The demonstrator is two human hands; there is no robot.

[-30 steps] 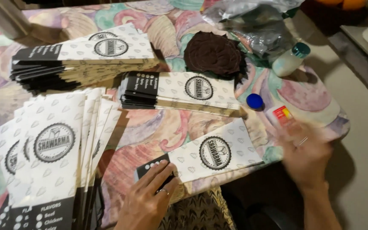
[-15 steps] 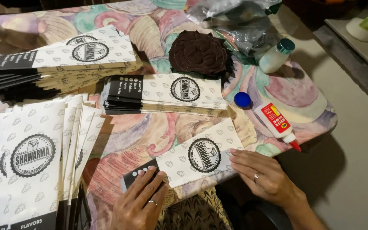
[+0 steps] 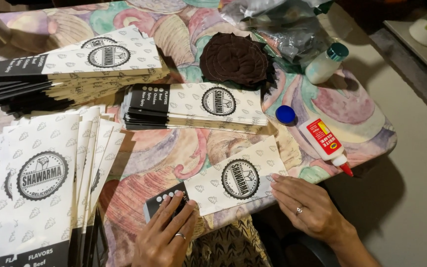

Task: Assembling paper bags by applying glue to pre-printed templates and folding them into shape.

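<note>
Pressing: in the head view, a flat printed paper sleeve (image 3: 233,180) is being held down against the table edge (image 3: 371,153) by both hands.
Step in hand: a fold or glued seam is judged to be getting flattened; whether glue lies under the paper cannot be told.
Sleeve position: it lies tilted at the near edge of the patterned tablecloth, its black end toward the left hand and its white end toward the right.
Left hand (image 3: 166,235): laid palm down, fingers nearly straight and close together, fingertips resting on the black end of the sleeve; nothing is gripped. A ring is seen on one finger.
Right hand (image 3: 307,207): laid flat with fingers stretched leftward, tips touching the right lower edge of the sleeve; nothing is grasped. A ring is worn here too.
Glue bottle (image 3: 326,144): lying on its side just right of the sleeve, red tip pointing to the table edge, uncapped as far as can be judged.
Blue cap (image 3: 285,114): set apart, above the bottle.
Finished stack (image 3: 196,106): sleeves piled neatly beyond the one in hand.
Fanned sheets (image 3: 45,173): spread at the left, near the left forearm.
Next move, as judged: an even sliding pressure along the seam would be called for, with the black end kept pinned so the paper is not skewed.
</note>
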